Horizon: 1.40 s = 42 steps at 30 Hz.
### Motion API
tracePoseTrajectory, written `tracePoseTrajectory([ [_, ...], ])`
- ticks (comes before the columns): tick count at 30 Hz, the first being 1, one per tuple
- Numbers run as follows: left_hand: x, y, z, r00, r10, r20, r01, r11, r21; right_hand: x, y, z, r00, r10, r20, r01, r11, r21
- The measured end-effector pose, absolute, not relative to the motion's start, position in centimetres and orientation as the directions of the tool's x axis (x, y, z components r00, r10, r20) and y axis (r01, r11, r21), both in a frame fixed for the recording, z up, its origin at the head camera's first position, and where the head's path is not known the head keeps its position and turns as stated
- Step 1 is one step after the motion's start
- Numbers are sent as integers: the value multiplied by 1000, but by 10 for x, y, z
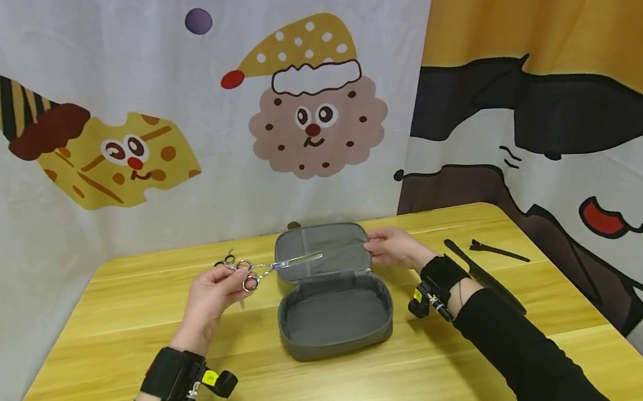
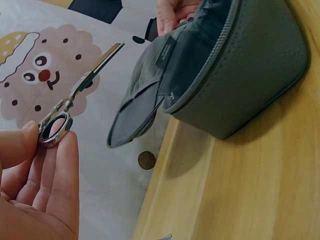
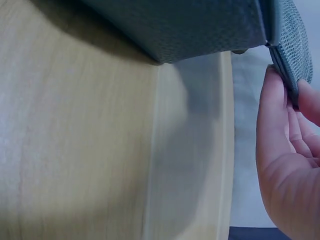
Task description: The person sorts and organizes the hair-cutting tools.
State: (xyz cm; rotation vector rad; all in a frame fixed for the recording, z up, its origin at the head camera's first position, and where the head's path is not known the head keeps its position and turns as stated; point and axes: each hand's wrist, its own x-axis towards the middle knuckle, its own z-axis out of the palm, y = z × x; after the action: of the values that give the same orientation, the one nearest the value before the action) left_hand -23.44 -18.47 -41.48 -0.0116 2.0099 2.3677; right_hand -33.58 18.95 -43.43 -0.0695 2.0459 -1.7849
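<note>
Two bare hands work over a yellow wooden table (image 1: 138,394), each wrist strapped with a small camera. The left hand (image 1: 211,299) pinches a pair of silver scissors (image 1: 272,266) by the finger rings, thumb and fingertips curled round the loops, the blades closed and pointing away from the palm toward the open lid of a grey zip case (image 1: 334,309). In the left wrist view the scissor ring sits between thumb and fingertips (image 2: 55,160), the remaining fingers lying nearly straight beneath it. The blade tips hang just in front of the lid's inner face, not visibly touching it.

The right hand (image 1: 394,248) holds the lid's far right edge, its thumb and fingers (image 3: 280,115) closed narrowly on the mesh rim, keeping the lid upright. The case's lower half lies on the table between the two hands, nearer the person. Beyond the right wrist lie a black comb (image 1: 483,277) and a black hair clip (image 1: 497,250), well apart from the case.
</note>
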Motion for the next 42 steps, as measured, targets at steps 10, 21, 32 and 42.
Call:
tracePoseTrajectory([
  [10,-239,-199,-412,-999,20,-47,-50,-176,983,-330,188,-430,-937,-273,-216,177,159,-971],
  [21,-245,-209,-408,-997,-23,-71,-66,-166,984,-322,188,-426,-961,-260,-92,46,179,-983],
  [32,-249,-211,-403,-996,-16,-91,-87,-181,980,-321,191,-431,-958,-284,-24,-27,174,-984],
  [42,-255,-206,-400,-997,14,-76,-77,-167,983,-315,196,-430,-945,-321,63,-118,154,-981],
])
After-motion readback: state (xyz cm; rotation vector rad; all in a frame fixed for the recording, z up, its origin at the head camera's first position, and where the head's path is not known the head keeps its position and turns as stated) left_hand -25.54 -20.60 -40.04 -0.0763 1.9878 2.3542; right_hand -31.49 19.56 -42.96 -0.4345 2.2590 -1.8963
